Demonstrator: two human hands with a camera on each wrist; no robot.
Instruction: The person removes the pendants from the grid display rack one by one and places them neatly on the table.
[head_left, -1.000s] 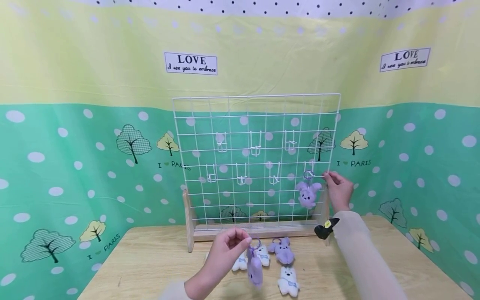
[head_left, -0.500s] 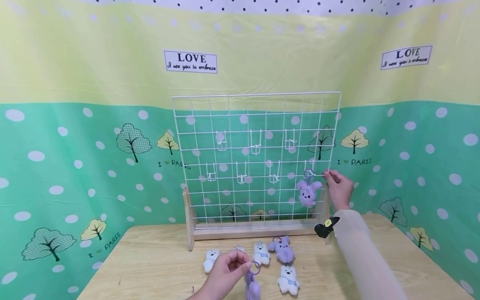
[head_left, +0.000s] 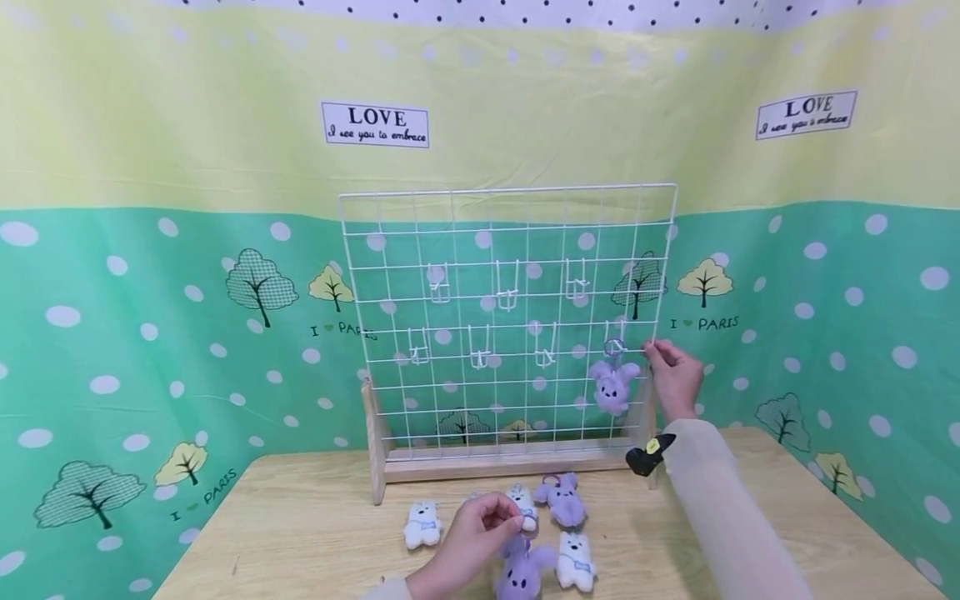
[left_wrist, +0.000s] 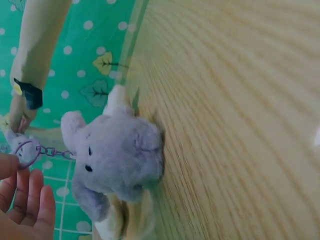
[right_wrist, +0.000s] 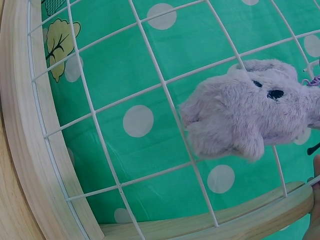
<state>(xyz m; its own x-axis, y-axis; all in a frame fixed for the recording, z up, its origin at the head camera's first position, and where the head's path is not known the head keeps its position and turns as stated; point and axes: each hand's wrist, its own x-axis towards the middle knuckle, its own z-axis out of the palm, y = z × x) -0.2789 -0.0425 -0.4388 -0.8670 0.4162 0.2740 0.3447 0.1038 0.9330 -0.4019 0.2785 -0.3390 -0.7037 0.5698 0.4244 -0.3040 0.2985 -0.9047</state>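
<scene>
My left hand [head_left: 476,537] pinches the purple ring of a purple plush keychain [head_left: 521,575] low over the table. In the left wrist view, this plush [left_wrist: 120,155] dangles from a short chain, its face towards the camera. My right hand [head_left: 677,385] holds the right side wire of a white wire grid rack [head_left: 510,191]. Beside that hand, another purple plush keychain [head_left: 613,390] hangs by its ring from the rightmost lower hook. The right wrist view shows this hanging plush [right_wrist: 235,110] close up against the grid.
Several white bear plushes lie on the wooden table [head_left: 277,517], among them a left one [head_left: 422,525] and a front one [head_left: 576,562]. A purple plush [head_left: 564,503] lies near the rack's wooden base [head_left: 517,462]. Several hooks, including one upper hook [head_left: 507,297], carry nothing.
My left hand has moved down and then to the right with its plush, which has turned to show its face. The right hand keeps its hold on the rack.
</scene>
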